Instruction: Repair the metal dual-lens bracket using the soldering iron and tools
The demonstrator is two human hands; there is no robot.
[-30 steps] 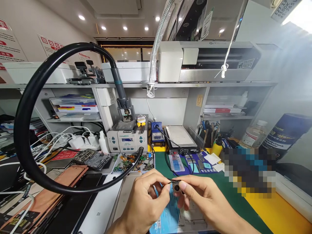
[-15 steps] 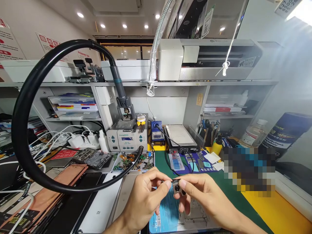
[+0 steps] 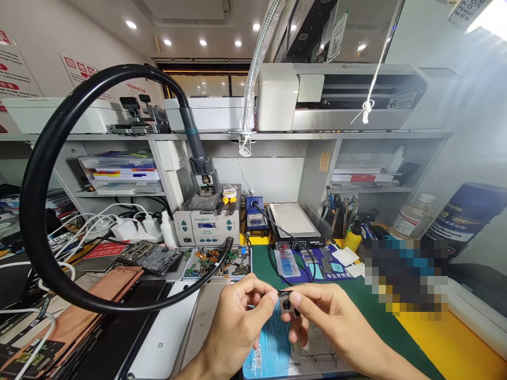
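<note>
Above the bench's front, my right hand (image 3: 330,314) pinches a small silvery phone camera module (image 3: 287,305) between thumb and forefinger. One round dark lens on it faces me, and a second dark round part is half hidden by my fingers. My left hand (image 3: 241,316) is closed at the module's left, thumb and forefinger together on a thin black piece at its top edge; whether that piece is joined to the module I cannot tell. Beneath both hands lies a blue and white printed packet (image 3: 271,356), partly covered by them.
A black hose (image 3: 29,211) loops over the left side from the hot-air station (image 3: 206,226). A tray of small parts (image 3: 188,272) and several phones and panels (image 3: 158,338) lie left. Behind are a heating plate (image 3: 295,221) and a blue soldering unit (image 3: 255,219). A green mat (image 3: 380,316) covers the bench.
The camera module has turned slightly and shifted a little left between my fingers. My hands keep nearly the same place and grip.
</note>
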